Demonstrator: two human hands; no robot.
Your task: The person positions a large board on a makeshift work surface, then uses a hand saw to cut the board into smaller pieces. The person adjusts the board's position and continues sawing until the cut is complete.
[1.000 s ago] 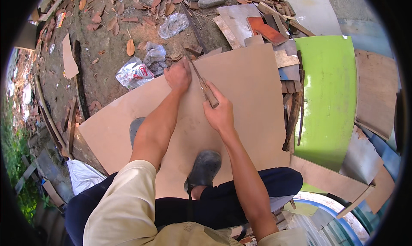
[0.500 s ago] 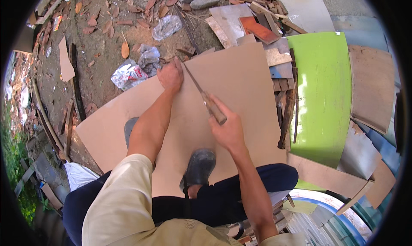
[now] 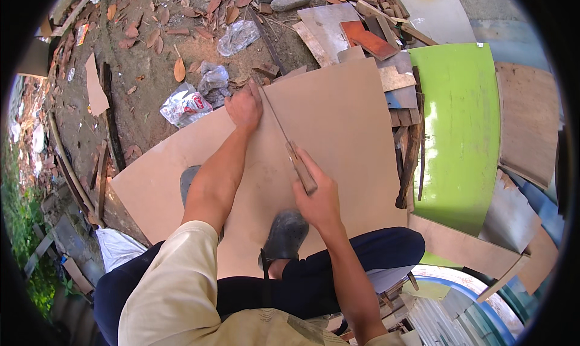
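Brown board (image 3: 338, 122): large thin sheet, lying flat across the middle of the frame, its far edge running up toward the upper centre, its near end under the person's feet. Surface plain, tan.

Saw (image 3: 289, 139): narrow blade laid slantwise on the board, tip near the far edge at upper centre, wooden handle toward the lower right. Blade looks to be in a cut line, but the kerf itself is too fine to make out.

Right hand (image 3: 317, 196): centre of frame, fingers wrapped tight round the saw handle, thumb side up. Forearm comes in from the lower edge.

Left hand (image 3: 244, 107): above and left of the right hand, pressed palm down on the board near its far edge, fingers curled close together, just left of the blade tip. Holds nothing; whether it touches the blade cannot be told.

Dark shoe (image 3: 285, 236): planted on the board just below the right hand. A second shoe (image 3: 189, 186) sits at the board's left edge, mostly hidden by the left forearm.

Surroundings: green panel (image 3: 462, 134) right of the board, upright in the frame, with dark wood strips (image 3: 411, 159) between it and the board. Crumpled plastic wrapper (image 3: 184, 106) on bare dirt, left of the left hand. Dry leaves and a clear plastic bag (image 3: 237, 37) toward the upper left. Reddish plank (image 3: 368, 41) and scrap boards at upper centre.
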